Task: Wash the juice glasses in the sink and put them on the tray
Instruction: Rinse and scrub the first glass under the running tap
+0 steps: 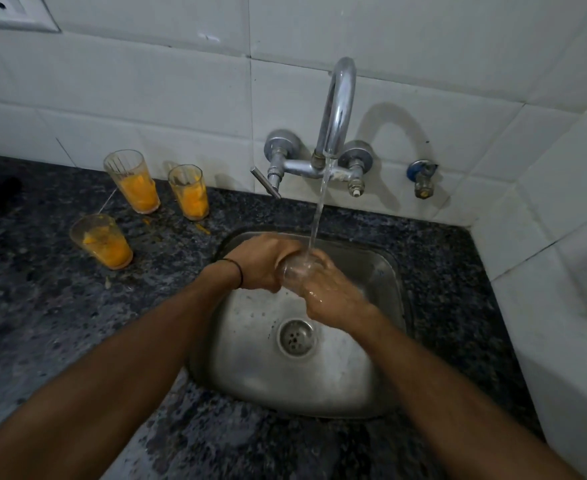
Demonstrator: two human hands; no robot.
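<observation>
Juice glass (297, 271), clear, held on its side over the sink (389, 344), above the drain (297, 337) and toward twelve o'clock in the basin; water stream (319, 209) from the tap (340, 105) lands on it where the two hands meet; left hand (261, 263) grips it from nine o'clock, fingers curled round the body and clamped on it, thin black wristband (237, 270) at the wrist; right hand (330, 289), wet, holds it from four o'clock, fingers curled over its far side, their tips hidden behind the glass; tap fixed to the white tiled wall (146, 81) at twelve o'clock of the sink, its lever handle (266, 183) sticking out toward the left; small blue-capped valve (422, 178) on the wall at one o'clock; three unwashed glasses with orange residue stand upright on the dark speckled tabletop (43, 306) at ten o'clock of the sink: rear left glass (133, 183) and rear right glass (189, 192) near the wall, front glass (103, 242) nearer the viewer, all apart from one another; orange spots (202, 228) on the tabletop beside the rear right glass; wall socket (15, 12) at the upper left.
</observation>
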